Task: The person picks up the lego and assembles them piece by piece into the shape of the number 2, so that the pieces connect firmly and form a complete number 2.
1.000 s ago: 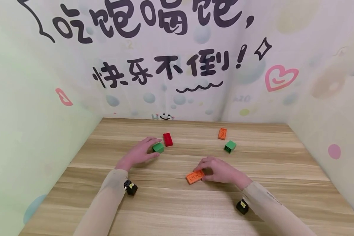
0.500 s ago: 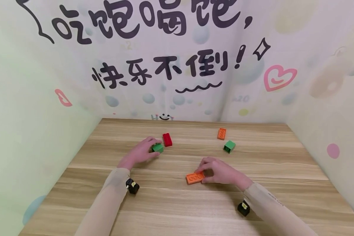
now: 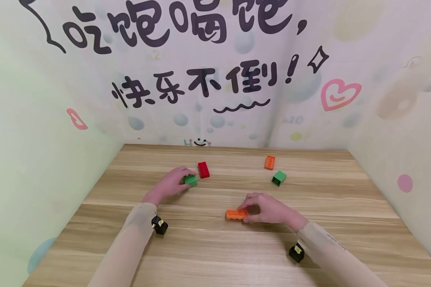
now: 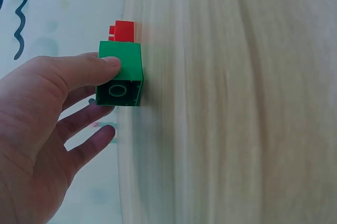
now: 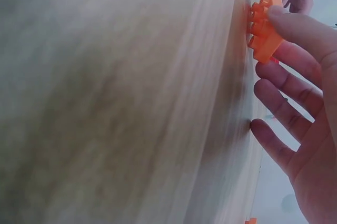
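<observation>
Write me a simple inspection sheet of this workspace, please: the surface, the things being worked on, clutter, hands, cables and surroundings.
Surface: a table with a striped wood-grain top.
Things in use: a green block and an orange block, the orange one with its studs visible in the right wrist view.
Clutter: three loose blocks; a red block beside the green one, and a second orange block and a second green block towards the back right.
Hands: the left hand pinches the green block; the right hand pinches the orange block.
Cables: nothing seen.
Surroundings: a pale printed backdrop with large dark lettering.
</observation>
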Tool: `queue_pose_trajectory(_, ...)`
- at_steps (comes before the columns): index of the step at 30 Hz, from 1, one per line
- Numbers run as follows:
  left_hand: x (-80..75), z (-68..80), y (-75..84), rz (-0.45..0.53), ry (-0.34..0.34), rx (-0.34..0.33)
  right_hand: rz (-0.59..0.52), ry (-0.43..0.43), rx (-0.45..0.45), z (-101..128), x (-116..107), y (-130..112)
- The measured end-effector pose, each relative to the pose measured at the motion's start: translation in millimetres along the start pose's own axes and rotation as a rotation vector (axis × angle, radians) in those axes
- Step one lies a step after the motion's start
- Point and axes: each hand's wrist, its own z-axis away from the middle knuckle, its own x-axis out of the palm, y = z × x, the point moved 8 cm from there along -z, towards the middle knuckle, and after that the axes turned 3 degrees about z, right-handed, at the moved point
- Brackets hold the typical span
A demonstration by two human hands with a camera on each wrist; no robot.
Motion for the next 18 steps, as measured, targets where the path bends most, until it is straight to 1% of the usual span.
queue_pose_trajectory(4,-1.3,1.3,-1.6,-0.017,-0.009,-0.013,0.004,0.003,-0.011,-1.4,-0.3,0.4)
queue_pose_trajectory(10,-1.2,2.2,-4.4,-0.035,-0.014,-0.042,0.012,0.0,0.011,-3.3,-0.8,2.3)
queue_pose_trajectory(14,-1.1,1.9,-4.2,-0.034,-0.009,-0.035,0.013,0.003,0.025,-3.6,-1.4,3.2)
queue_pose_trajectory(18,-1.3,2.4,-3.9,-0.035,-0.007,-0.028,-0.01,0.02,0.023,-3.7,-2.0,5.2)
